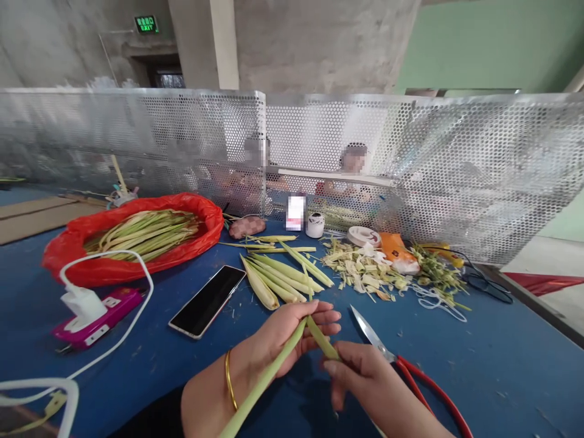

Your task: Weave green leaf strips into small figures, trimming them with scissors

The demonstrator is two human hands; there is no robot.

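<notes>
My left hand (285, 331), with a gold bracelet (230, 380) at the wrist, lies palm up. Its thumb presses on a long pale green plant stalk (269, 374) that runs down along my forearm. From under the thumb a short green strip (323, 340) branches to the right. The thumb and fingers of my right hand (358, 371) pinch its lower end. Whether strip and stalk are one piece is hidden by the left thumb. Red-handled scissors (413, 377) lie partly behind my right hand, blades apart. Several trimmed green stalks (278, 274) lie beyond my left hand.
At left are a red plastic bag (177, 204) of long stalks, a phone (208, 301), and a purple power strip (107, 316) with a white charger and cable. Trimmings (360, 267), a tape roll (364, 236) and an orange packet (396, 248) lie before a perforated metal screen (319, 128); people sit behind it.
</notes>
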